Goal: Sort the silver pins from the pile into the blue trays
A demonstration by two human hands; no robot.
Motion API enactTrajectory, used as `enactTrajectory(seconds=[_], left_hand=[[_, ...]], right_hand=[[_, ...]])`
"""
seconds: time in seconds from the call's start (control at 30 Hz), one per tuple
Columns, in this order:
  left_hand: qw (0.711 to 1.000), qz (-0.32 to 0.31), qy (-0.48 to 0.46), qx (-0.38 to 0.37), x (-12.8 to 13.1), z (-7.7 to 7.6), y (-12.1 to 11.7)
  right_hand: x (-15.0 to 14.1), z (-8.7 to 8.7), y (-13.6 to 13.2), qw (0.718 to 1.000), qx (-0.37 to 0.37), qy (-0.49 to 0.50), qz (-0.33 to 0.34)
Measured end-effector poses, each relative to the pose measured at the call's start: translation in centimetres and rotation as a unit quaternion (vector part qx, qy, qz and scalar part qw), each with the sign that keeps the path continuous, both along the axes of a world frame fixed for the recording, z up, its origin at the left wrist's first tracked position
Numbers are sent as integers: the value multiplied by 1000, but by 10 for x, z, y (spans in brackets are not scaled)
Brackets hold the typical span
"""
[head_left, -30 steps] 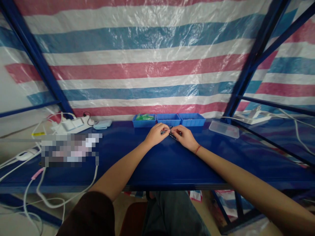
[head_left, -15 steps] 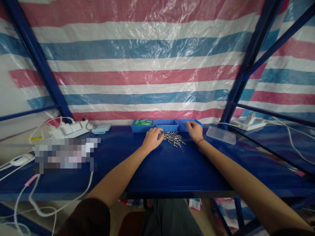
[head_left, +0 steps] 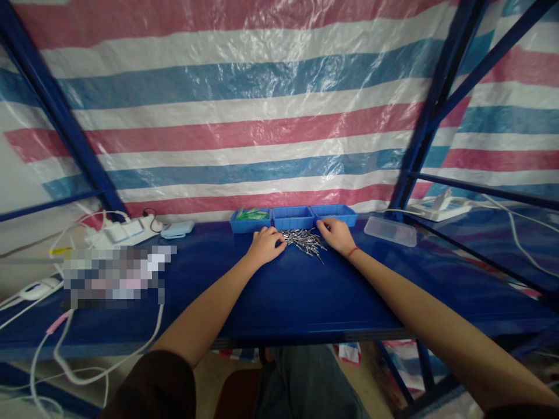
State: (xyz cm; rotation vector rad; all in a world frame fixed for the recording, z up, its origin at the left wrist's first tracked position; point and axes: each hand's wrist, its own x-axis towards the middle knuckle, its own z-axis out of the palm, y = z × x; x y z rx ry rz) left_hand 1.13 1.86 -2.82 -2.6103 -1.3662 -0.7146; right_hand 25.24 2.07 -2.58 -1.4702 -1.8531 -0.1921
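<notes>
The metal pieces [head_left: 305,240] lie heaped between the left hand [head_left: 264,245] and right hand [head_left: 337,234], too small to make out singly; both hands' fingers curl inward, and I cannot tell whether they pinch anything. Coarse blocks [head_left: 117,276] mask something on the blue table [head_left: 279,297], and striped sheeting [head_left: 262,128] hangs behind three boxes [head_left: 292,220].

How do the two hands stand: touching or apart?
Apart: the head view shows a wide gap, strewn with metal pieces, between the left hand and right hand.
</notes>
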Motion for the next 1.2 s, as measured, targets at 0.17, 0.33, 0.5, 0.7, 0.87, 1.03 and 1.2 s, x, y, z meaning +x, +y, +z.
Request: enactTrajectory(seconds=[0.17,0.33,0.5,0.7,0.87,1.03,1.2], left_hand=[[999,18,31,-19,2,0,2],[998,16,59,10,4,1,-1],[998,0,55,25,3,6,-4],[992,5,118,42,0,4,1],[987,4,131,90,1,5,-1],[981,-31,145,124,9,16,-11],[987,-86,52,124,18,14,-16]], right_hand=[[-19,4,-16,994,7,-63,90],[-28,5,-27,983,-17,-95,153],[-29,7,-30,978,-23,-112,173],[-25,5,-27,981,-29,-99,166],[-26,5,-28,981,-27,-91,169],[-35,10,-38,978,14,-115,174],[-41,9,-40,977,18,-141,162]])
